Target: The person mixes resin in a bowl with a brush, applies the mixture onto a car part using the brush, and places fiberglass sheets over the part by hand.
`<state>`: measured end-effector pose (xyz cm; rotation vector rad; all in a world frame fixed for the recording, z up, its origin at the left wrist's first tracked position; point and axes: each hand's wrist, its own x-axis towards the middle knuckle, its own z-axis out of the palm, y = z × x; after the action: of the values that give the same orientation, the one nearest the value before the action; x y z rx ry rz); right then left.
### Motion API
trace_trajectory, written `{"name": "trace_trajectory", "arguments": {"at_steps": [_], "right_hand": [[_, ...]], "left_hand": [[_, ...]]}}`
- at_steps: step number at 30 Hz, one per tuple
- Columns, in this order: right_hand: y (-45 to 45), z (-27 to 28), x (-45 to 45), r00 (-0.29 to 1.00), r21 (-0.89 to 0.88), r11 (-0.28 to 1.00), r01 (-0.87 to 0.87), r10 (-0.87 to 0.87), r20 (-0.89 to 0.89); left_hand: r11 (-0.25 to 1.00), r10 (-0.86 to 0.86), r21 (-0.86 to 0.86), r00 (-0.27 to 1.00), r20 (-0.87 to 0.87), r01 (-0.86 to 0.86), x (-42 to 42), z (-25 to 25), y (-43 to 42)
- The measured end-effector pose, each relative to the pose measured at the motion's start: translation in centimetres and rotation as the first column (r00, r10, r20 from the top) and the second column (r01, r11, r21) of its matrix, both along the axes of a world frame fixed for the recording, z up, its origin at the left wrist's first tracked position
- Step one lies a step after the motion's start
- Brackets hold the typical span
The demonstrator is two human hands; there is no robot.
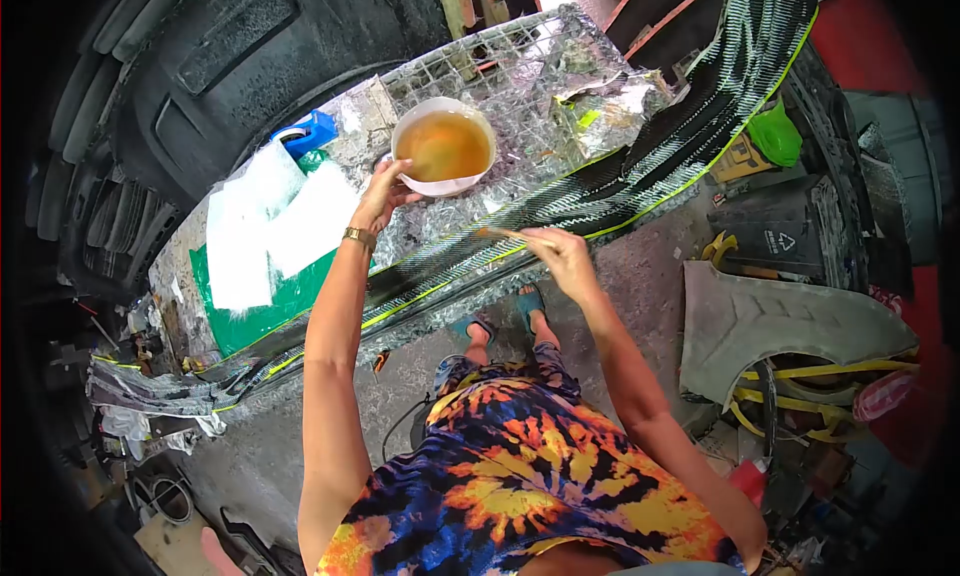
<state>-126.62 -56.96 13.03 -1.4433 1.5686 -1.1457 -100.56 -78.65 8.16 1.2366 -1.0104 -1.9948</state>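
Observation:
My left hand (385, 194) grips the near left rim of a white bowl (443, 146) that holds amber liquid. A brush (507, 234) with a thin handle is pinched in my right hand (565, 263), its bristle end to the left over the carbon fibre strip. That long black woven strip (440, 260), edged in bright yellow-green, runs along the near side of the worktable, from lower left to upper right. Whether the bristles touch the weave cannot be told. The bowl is just beyond the strip, above the littered table top.
White sheets (250, 226) lie over a green sheet (240, 328) on the table's left. A blue tape dispenser (307, 133) sits behind them. Dark moulded panels (240, 56) stand at the back left. On the right are a grey fender (780, 321) and a black bin (768, 226).

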Motion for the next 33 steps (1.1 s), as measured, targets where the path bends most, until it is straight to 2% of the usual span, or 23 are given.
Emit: {"name": "trace_trajectory", "arguments": {"at_steps": [3, 4, 6, 8, 10, 11, 12, 14, 15, 16, 19, 21, 24, 26, 33], "right_hand": [[0.9, -0.7, -1.4, 0.977, -0.024, 0.978, 0.209, -0.208, 0.043], [1.4, -0.4, -1.7, 0.977, -0.021, 0.977, 0.210, -0.209, 0.043], [2.4, 1.4, -3.4, 0.925, 0.050, 0.924, 0.378, -0.379, 0.019], [3.2, 2.1, -2.3, 0.928, 0.007, 0.928, 0.373, -0.373, -0.004], [3.4, 3.3, -0.7, 0.972, 0.116, 0.965, 0.235, -0.235, -0.016], [3.2, 3.9, 0.7, 0.978, 0.161, 0.974, 0.159, -0.178, 0.109], [3.1, 3.6, -0.7, 0.994, 0.112, 0.992, 0.064, -0.074, 0.086], [2.3, 2.1, 2.3, 0.990, 0.110, 0.991, -0.080, 0.066, 0.127], [2.0, 1.0, 3.8, 0.981, 0.080, 0.992, -0.093, 0.077, 0.179], [1.7, 0.4, 4.4, 0.982, 0.145, 0.980, -0.134, 0.111, 0.154], [1.2, 0.2, 2.7, 0.985, 0.154, 0.980, -0.129, 0.108, 0.135], [0.9, 0.4, 2.0, 0.987, 0.129, 0.991, 0.024, -0.044, 0.157], [0.8, 1.3, -0.5, 0.992, 0.108, 0.990, 0.086, -0.095, 0.081], [1.1, 1.7, -4.1, 0.988, 0.145, 0.984, 0.105, -0.120, 0.099], [0.8, 1.9, -7.6, 0.972, 0.180, 0.965, 0.191, -0.211, 0.098]], "left_hand": [[0.998, -0.070, 0.002, 0.997, 0.016, 0.070, 0.0, -0.5, -0.3], [0.997, -0.072, 0.006, 0.997, 0.016, 0.072, 0.1, -0.8, -0.4], [0.993, -0.112, 0.039, 0.993, 0.032, 0.111, -1.0, -1.0, -0.5], [0.993, -0.116, 0.032, 0.993, 0.029, 0.115, -0.7, -1.3, -0.4], [0.990, -0.126, 0.073, 0.992, 0.025, 0.124, -0.7, -2.8, -0.8], [0.985, -0.153, 0.082, 0.988, 0.030, 0.150, -0.5, -3.3, -0.9], [0.980, -0.170, 0.112, 0.985, 0.042, 0.164, -2.2, -2.7, -0.5], [0.973, -0.192, 0.134, 0.981, 0.032, 0.186, -1.5, -3.0, -0.7], [0.975, -0.182, 0.131, 0.983, 0.023, 0.177, -1.3, -3.4, -0.6], [0.977, -0.172, 0.131, 0.985, 0.013, 0.169, -1.3, -3.5, -0.4], [0.971, -0.175, 0.167, 0.984, 0.013, 0.171, -2.9, -2.5, 0.5], [0.965, -0.194, 0.175, 0.981, -0.022, 0.195, -2.4, -2.7, 0.1], [0.953, -0.216, 0.206, 0.975, -0.056, 0.223, -1.6, -3.2, -0.1], [0.952, -0.207, 0.228, 0.978, -0.013, 0.205, -2.7, -3.7, 0.2], [0.951, -0.204, 0.250, 0.977, 0.064, 0.182, -2.5, -4.4, 0.7]]}}
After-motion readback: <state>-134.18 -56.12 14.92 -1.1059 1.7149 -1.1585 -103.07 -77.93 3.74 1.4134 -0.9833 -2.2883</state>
